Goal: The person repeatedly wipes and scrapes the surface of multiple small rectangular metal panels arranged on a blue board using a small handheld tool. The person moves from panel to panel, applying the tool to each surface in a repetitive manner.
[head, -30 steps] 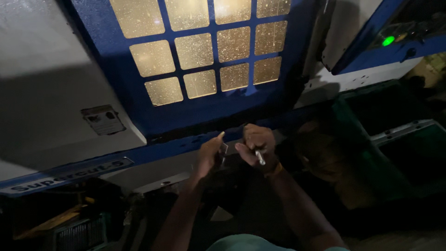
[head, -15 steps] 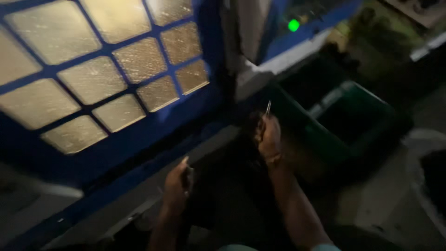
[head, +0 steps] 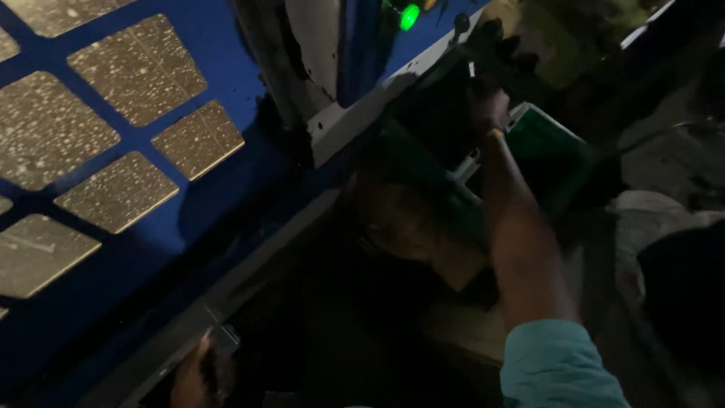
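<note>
The green bin (head: pixel 555 147) sits under your right hand (head: pixel 491 79) (contents too dark to tell); that arm stretches out, fist clenched around a thin metal tool (head: pixel 471 69); your left hand (head: pixel 198 374) grips the grey rail (head: pixel 162 351)

Blue door (head: pixel 226 83) – painted metal, matt; its panes (head: pixel 140 68) speckled, frosted glass. Green crate (head: pixel 555 147) – smooth plastic. Sleeve (head: pixel 555 363) – soft teal cloth.

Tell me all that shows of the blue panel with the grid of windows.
The blue panel fills the left of the view, tilted in the frame. Its painted frame, seemingly metal, holds squarish yellowish panes speckled with dust or droplets, split by blue bars. A pale grey rail runs along its lower edge. The left hand rests near that rail at the bottom; whether it touches the panel is unclear.
</note>
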